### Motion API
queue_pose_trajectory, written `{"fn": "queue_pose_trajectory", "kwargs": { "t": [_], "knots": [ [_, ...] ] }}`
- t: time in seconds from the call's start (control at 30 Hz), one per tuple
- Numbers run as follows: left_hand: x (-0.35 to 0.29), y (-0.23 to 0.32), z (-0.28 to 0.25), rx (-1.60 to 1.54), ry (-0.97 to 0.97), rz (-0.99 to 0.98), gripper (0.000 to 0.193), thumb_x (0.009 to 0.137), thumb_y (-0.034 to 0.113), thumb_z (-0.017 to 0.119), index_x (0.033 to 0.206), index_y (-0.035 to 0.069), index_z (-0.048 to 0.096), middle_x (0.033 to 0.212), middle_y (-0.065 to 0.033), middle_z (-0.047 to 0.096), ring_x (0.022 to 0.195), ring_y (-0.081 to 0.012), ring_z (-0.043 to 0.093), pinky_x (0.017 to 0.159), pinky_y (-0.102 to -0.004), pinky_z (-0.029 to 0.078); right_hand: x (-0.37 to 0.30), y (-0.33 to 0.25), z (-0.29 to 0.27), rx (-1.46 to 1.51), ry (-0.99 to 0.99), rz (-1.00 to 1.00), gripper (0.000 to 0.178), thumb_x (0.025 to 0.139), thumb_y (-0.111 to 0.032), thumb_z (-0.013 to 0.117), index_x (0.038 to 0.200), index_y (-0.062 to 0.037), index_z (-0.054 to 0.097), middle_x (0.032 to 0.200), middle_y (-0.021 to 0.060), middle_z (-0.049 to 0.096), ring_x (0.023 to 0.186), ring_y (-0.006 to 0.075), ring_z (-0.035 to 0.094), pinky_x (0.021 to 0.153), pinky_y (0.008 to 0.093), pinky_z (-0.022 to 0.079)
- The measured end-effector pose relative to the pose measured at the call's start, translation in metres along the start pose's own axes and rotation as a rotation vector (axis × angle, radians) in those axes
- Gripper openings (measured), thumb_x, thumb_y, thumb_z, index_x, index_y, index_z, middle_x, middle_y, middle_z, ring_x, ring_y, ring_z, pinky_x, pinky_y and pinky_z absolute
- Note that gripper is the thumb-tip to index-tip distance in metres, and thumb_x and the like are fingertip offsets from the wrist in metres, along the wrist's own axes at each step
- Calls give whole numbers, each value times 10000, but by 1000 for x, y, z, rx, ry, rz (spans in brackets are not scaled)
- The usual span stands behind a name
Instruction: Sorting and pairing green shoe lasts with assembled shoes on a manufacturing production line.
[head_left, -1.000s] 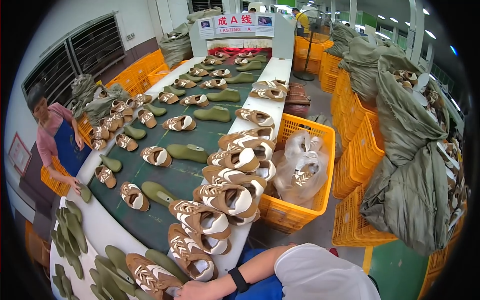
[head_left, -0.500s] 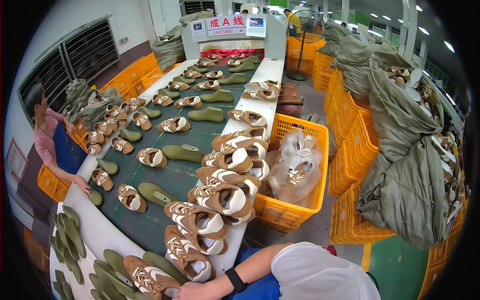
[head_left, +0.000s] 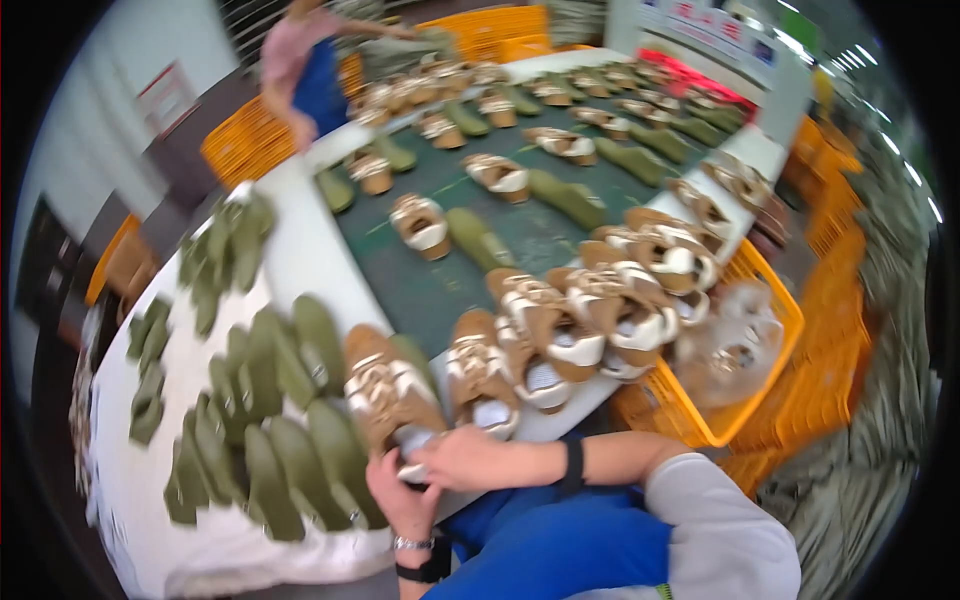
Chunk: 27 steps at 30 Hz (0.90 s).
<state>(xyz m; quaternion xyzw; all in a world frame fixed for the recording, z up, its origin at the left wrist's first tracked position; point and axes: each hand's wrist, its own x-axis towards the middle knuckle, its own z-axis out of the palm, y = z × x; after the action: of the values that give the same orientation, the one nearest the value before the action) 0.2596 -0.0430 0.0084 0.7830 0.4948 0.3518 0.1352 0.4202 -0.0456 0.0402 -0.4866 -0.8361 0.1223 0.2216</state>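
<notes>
A brown sneaker (head_left: 372, 365) with white stripes and laces lies toe-away at the near edge of the white table. My left hand (head_left: 402, 500) is closed around its heel from the near left side. From the right, my right hand (head_left: 475, 462) grips the collar by the heel, its fingertips at the shoe's opening. Motion blur and the hands hide the heel itself. Just right of it is a second brown sneaker (head_left: 476, 360), apart from my hands. Several olive-green shoe lasts (head_left: 268, 370) lie in a pile to the left.
Sneakers and lasts ride on the green conveyor belt (head_left: 390, 265). A row of sneakers (head_left: 545, 325) lines its right border. At the right stands an orange crate (head_left: 715, 430) with plastic-wrapped shoes. A co-worker in a blue apron (head_left: 320, 90) stands beyond the far left side.
The view has swung left and downward. My left hand has come into sight at the sneaker's heel, joining the right. The co-worker's arm now stretches toward the far sneakers.
</notes>
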Motion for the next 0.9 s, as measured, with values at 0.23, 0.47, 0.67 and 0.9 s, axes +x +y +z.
{"fn": "queue_pose_trajectory", "kwargs": {
  "t": [0.23,0.47,0.67,0.9],
  "knots": [
    [-16,-3,-13,150,107,44,615,547,270,781,1023,28,475,985,-150,507,983,-358,467,881,-429,371,17,-11,-30,176,-140,-112,262,759,-257,597,938,-75,540,800,111,584,683,307,598,555,399,475],
    [-31,-20,-4,-442,413,-355,589,607,168,766,1027,38,375,932,-90,420,856,-222,442,793,-320,377,22,0,-33,54,111,206,338,793,-349,575,1038,-119,538,757,109,589,616,281,592,522,373,473],
    [-40,-27,4,-654,446,-427,586,723,198,679,1143,55,297,1020,-75,405,930,-163,427,833,-306,373,20,-14,14,7,-441,201,500,760,-404,584,1161,-140,444,699,177,602,616,341,599,525,422,483],
    [-48,-25,8,-586,468,-372,691,617,409,771,1039,50,357,963,-77,369,904,-215,403,823,-332,350,82,41,2,-25,-398,323,321,709,-166,534,1028,-130,531,818,162,621,745,335,606,623,435,489]
  ]
}}
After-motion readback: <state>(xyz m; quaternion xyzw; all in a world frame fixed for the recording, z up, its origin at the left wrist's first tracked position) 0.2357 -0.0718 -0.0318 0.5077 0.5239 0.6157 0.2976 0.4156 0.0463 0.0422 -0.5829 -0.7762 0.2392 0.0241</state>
